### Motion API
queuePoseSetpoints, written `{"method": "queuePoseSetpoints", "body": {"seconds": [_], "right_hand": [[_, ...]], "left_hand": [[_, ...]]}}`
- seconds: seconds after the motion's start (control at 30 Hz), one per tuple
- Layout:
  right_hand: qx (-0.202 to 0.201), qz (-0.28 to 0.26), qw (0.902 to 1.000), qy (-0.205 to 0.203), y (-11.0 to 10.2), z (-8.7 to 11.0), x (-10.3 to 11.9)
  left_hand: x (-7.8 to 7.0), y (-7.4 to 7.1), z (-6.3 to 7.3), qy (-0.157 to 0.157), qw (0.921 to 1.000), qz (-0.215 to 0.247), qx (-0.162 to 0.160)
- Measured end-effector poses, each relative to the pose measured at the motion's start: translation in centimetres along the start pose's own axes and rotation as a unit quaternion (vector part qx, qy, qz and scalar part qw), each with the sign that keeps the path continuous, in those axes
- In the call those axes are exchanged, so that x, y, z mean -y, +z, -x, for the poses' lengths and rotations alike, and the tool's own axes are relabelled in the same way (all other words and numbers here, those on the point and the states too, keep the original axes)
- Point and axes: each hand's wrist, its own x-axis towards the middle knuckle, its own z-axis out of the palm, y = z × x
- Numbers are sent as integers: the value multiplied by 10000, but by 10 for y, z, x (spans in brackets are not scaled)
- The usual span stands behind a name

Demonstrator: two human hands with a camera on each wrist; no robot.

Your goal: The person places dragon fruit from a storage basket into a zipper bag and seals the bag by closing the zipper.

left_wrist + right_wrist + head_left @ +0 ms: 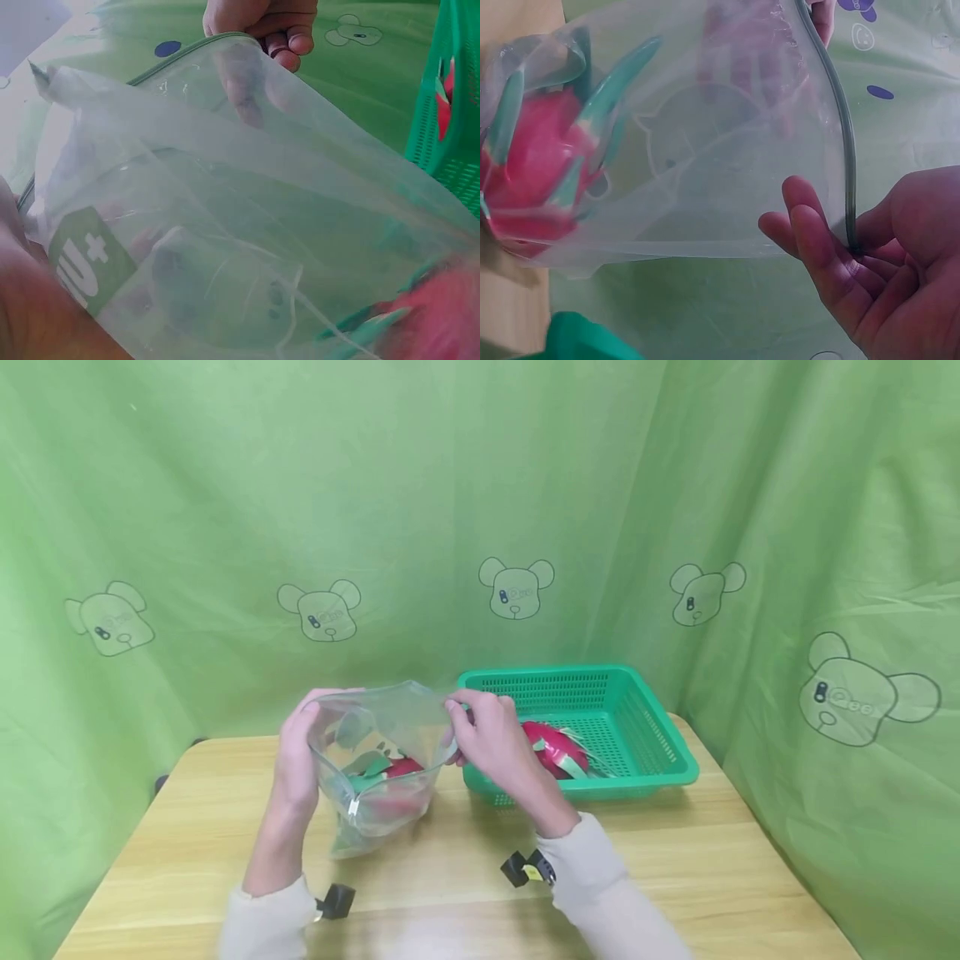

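Observation:
A clear plastic zip bag stands over the table with its mouth spread wide, a dragon fruit with green scales lying at its bottom. My left hand holds the bag's left side near the rim; its fingers show blurred through the plastic in the right wrist view. At the opposite corner, my right hand pinches the rim between thumb and fingers. A second dragon fruit, red with pale green scales, lies in the green basket, just beyond my right hand.
The perforated basket stands at the back right of the wooden table. Green curtains with printed bear heads enclose the back and both sides. A small black camera sits by my left wrist, another device by my right.

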Motion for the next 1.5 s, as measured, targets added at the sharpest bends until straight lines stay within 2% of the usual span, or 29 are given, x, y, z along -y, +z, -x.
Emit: {"method": "queuePoseSetpoints", "body": {"seconds": [0.33,0.67,0.83,1.07,1.17,1.37,1.5], "right_hand": [[59,153,9999,3,-13,-10,21],[100,439,9989,-82,-23,-19,34],[6,463,9986,-263,-29,-26,41],[-17,549,9978,-380,-38,-32,51],[23,538,9980,-336,-40,-34,53],[20,491,9983,-305,-43,-39,55],[83,351,9990,-258,-42,-41,56]], "left_hand": [[-14,-4,-8,15,9990,438,-60],[-22,-13,-14,-211,9972,682,206],[-26,-16,-18,-178,9963,781,322],[-30,-18,-24,-191,9946,851,558],[-32,-18,-26,-184,9946,856,560],[-35,-19,-34,87,9964,670,519],[-38,-22,-39,15,9973,559,481]]}}
